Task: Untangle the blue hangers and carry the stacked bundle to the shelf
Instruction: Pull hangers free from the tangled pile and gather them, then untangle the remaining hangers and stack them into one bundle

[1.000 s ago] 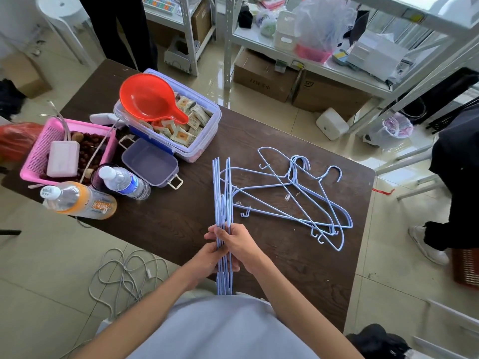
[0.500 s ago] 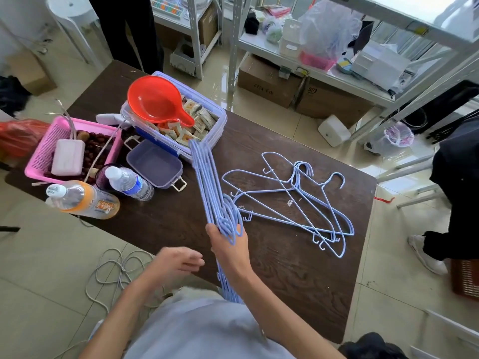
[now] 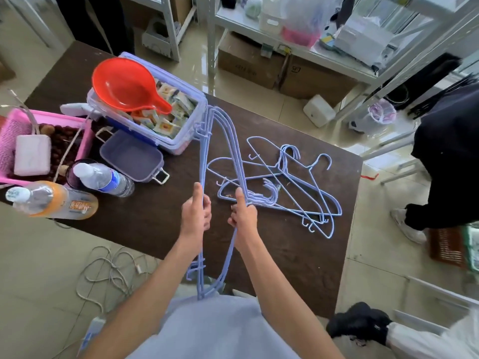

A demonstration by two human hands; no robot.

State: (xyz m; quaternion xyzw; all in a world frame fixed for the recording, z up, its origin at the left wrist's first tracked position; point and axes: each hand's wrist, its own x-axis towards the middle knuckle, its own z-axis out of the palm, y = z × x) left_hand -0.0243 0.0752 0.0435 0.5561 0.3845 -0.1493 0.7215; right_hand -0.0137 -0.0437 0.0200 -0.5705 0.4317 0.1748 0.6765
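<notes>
I hold a stacked bundle of thin light-blue hangers (image 3: pixel 207 141) upright over the dark table (image 3: pixel 155 224). My left hand (image 3: pixel 195 213) grips the bundle's straight bottom bars. My right hand (image 3: pixel 242 216) grips the bundle at the neck, where the hooks stick out to the right. The bundle's far corner reaches up beside the clear box, its near corner points at my shirt. A tangle of loose blue hangers (image 3: pixel 290 182) lies flat on the table just right of my hands.
A clear box (image 3: pixel 181 141) with packets and a red scoop (image 3: pixel 124 86) stands at the left, with a small purple tub (image 3: pixel 129 156), two bottles (image 3: pixel 103 178) and a pink basket (image 3: pixel 7 130). White metal shelves (image 3: pixel 298 50) stand beyond the table. A person in black (image 3: pixel 445 156) stands at the right.
My left hand has come back onto the bundle and grips its bottom bars. The bundle has turned from edge-on to a wider triangle, and its hooks now point right.
</notes>
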